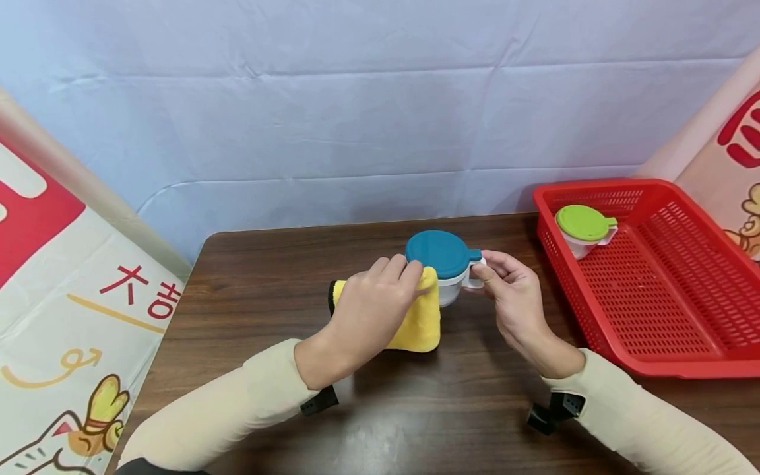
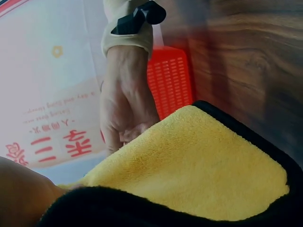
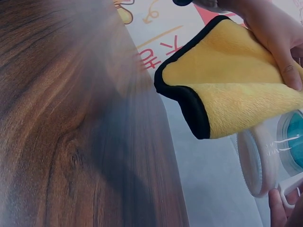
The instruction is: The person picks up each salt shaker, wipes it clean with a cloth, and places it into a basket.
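Wiping: here we are, and the step in hand looks to be a rub-down, the yellow cloth point(image 1: 420, 323) brought up to the blue-lidded cup point(image 1: 438, 253) above the bench point(image 1: 255, 284).
Next move: by my reckoning it calls for turning the cup by its handle point(image 1: 473, 284), so the cloth can reach the far side, with the grip kept steady.
Left hand: one, on the left point(image 1: 374, 297), fingers bent firmly over the cloth, gripping it, knuckles right beside the blue lid.
Cloth: one, black-edged, hanging from those fingers and lapping across the cup's left side (how hard it presses, I can't make out from here).
Blue-lidded cup: one, between the two hands, lid on; from the right wrist view it seems lifted off the wood.
Right hand: one, on the other side point(image 1: 518, 293), thumb and fingers closed in a pinch on that white handle, holding nothing else that I can see.
Red basket: one, at the right of the bench point(image 1: 662, 367), well apart from the cloth.
Green-lidded cup: one, sitting inside the basket in its far left corner point(image 1: 583, 223), lid on, handle pointing right.
Full count: two hands, one cloth, two cups with two lids and two handles, one basket.
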`<state>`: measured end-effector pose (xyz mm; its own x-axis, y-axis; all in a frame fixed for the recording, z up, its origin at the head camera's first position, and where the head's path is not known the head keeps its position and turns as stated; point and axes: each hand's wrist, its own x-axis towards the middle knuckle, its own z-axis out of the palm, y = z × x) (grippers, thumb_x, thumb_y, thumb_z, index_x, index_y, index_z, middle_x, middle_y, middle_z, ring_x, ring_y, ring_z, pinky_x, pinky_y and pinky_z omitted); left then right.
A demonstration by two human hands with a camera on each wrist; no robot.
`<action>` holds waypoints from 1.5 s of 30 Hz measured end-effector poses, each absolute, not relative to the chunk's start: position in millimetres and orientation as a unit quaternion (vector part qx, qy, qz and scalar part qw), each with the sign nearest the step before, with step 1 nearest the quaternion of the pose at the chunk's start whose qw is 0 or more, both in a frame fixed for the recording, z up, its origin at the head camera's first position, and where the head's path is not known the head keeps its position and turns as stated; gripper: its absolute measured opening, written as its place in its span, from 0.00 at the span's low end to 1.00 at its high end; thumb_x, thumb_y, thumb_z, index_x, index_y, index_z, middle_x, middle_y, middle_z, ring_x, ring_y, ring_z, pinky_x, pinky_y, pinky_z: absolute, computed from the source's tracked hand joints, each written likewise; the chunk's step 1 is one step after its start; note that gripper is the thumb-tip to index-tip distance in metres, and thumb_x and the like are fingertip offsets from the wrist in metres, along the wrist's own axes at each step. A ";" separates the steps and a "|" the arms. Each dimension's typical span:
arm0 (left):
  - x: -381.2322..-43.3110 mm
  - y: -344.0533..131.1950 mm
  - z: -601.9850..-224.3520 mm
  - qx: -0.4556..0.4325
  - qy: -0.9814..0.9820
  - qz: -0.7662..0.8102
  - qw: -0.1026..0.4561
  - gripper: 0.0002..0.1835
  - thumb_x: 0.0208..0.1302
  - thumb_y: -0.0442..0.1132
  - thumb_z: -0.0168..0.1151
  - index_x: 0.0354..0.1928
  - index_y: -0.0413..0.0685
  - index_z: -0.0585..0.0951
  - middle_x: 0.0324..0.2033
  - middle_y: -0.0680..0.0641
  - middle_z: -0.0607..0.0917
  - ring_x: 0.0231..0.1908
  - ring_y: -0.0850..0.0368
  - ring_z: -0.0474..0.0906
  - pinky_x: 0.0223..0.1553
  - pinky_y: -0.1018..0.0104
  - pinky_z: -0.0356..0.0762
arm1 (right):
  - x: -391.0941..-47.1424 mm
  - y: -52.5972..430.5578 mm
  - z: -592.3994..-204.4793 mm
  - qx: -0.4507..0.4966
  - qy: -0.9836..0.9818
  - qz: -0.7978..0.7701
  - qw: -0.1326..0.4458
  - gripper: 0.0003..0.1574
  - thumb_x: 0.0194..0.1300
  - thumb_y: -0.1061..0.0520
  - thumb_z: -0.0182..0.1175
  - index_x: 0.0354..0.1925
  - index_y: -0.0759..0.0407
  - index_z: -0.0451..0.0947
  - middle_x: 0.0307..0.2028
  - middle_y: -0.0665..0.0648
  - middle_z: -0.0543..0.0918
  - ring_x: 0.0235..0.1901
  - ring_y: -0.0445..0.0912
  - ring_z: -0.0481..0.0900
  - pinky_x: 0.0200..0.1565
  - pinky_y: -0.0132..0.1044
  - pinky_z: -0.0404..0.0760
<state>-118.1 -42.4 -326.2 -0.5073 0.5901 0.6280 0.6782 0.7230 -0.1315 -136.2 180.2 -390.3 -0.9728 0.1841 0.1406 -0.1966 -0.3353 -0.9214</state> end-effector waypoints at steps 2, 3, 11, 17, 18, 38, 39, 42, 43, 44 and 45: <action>-118.8 -44.4 -326.4 -0.363 -0.865 -0.063 0.341 0.15 0.65 0.44 0.72 0.36 0.41 0.79 0.24 0.48 0.72 0.22 0.58 0.67 0.17 0.72 0.71 | -136.1 180.4 -390.3 0.006 -0.564 0.818 0.117 0.16 0.67 0.72 0.62 0.39 0.51 0.88 0.32 0.50 0.90 0.31 0.38 0.86 0.35 0.34 0.87; -119.1 -45.3 -326.6 -0.361 -0.865 -0.062 0.343 0.15 0.65 0.44 0.72 0.36 0.41 0.79 0.23 0.48 0.72 0.22 0.58 0.67 0.16 0.72 0.70 | -136.1 180.5 -390.3 0.007 -0.565 0.817 0.117 0.16 0.67 0.72 0.63 0.39 0.51 0.88 0.32 0.49 0.90 0.31 0.38 0.86 0.35 0.34 0.87; -121.8 -53.4 -327.7 -0.354 -0.869 -0.070 0.340 0.13 0.63 0.42 0.74 0.35 0.42 0.79 0.22 0.48 0.69 0.22 0.57 0.67 0.14 0.72 0.67 | -135.7 182.0 -389.8 0.015 -0.565 0.817 0.115 0.16 0.67 0.72 0.63 0.40 0.52 0.88 0.33 0.50 0.90 0.32 0.39 0.86 0.36 0.34 0.87; -124.0 -56.7 -325.8 -0.353 -0.871 -0.072 0.332 0.11 0.64 0.40 0.73 0.36 0.42 0.81 0.23 0.48 0.71 0.22 0.57 0.68 0.15 0.71 0.71 | -136.0 183.1 -390.3 0.023 -0.562 0.819 0.113 0.17 0.67 0.73 0.61 0.39 0.52 0.88 0.32 0.50 0.89 0.31 0.38 0.86 0.35 0.34 0.86; -124.4 -57.3 -325.6 -0.352 -0.872 -0.072 0.331 0.10 0.64 0.40 0.73 0.36 0.42 0.81 0.23 0.47 0.72 0.22 0.56 0.69 0.15 0.70 0.71 | -136.0 183.1 -390.5 0.023 -0.561 0.820 0.112 0.17 0.67 0.73 0.61 0.39 0.52 0.88 0.32 0.50 0.89 0.31 0.38 0.86 0.35 0.34 0.86; -138.0 -63.8 -322.0 -0.319 -0.888 -0.066 0.324 0.09 0.64 0.39 0.73 0.35 0.41 0.83 0.25 0.46 0.76 0.24 0.55 0.72 0.18 0.64 0.78 | -133.4 184.1 -390.9 0.036 -0.576 0.811 0.098 0.16 0.67 0.72 0.62 0.40 0.52 0.88 0.32 0.50 0.89 0.30 0.39 0.85 0.35 0.32 0.86; -139.0 -64.2 -321.9 -0.319 -0.889 -0.065 0.322 0.09 0.64 0.39 0.73 0.36 0.41 0.83 0.26 0.46 0.76 0.24 0.55 0.72 0.19 0.64 0.78 | -133.2 184.1 -390.9 0.036 -0.578 0.809 0.097 0.16 0.68 0.72 0.62 0.40 0.52 0.88 0.32 0.50 0.89 0.31 0.39 0.85 0.35 0.32 0.86; -142.2 -65.2 -321.9 -0.320 -0.890 -0.065 0.317 0.09 0.63 0.39 0.74 0.36 0.41 0.84 0.27 0.45 0.78 0.25 0.54 0.73 0.20 0.64 0.79 | -132.8 184.1 -390.8 0.038 -0.584 0.805 0.093 0.16 0.68 0.72 0.61 0.40 0.52 0.88 0.32 0.50 0.89 0.31 0.39 0.85 0.36 0.31 0.85; -143.5 -65.5 -322.1 -0.321 -0.890 -0.065 0.317 0.09 0.63 0.39 0.74 0.37 0.41 0.84 0.27 0.45 0.78 0.25 0.54 0.73 0.20 0.64 0.79 | -132.6 184.1 -390.8 0.040 -0.585 0.805 0.091 0.16 0.68 0.72 0.61 0.40 0.52 0.88 0.32 0.50 0.89 0.31 0.39 0.85 0.36 0.31 0.85; -144.8 -65.9 -322.4 -0.321 -0.891 -0.064 0.316 0.09 0.63 0.39 0.74 0.37 0.41 0.84 0.27 0.45 0.79 0.25 0.54 0.74 0.20 0.64 0.79 | -132.4 184.1 -390.9 0.040 -0.587 0.804 0.090 0.16 0.68 0.72 0.61 0.40 0.52 0.88 0.33 0.50 0.89 0.31 0.39 0.85 0.36 0.31 0.85; -146.1 -66.2 -322.9 -0.320 -0.891 -0.063 0.316 0.09 0.62 0.39 0.74 0.37 0.41 0.84 0.27 0.45 0.79 0.26 0.53 0.74 0.20 0.64 0.79 | -132.2 184.0 -390.9 0.039 -0.589 0.803 0.089 0.17 0.68 0.71 0.61 0.40 0.52 0.88 0.33 0.50 0.89 0.31 0.39 0.85 0.36 0.31 0.85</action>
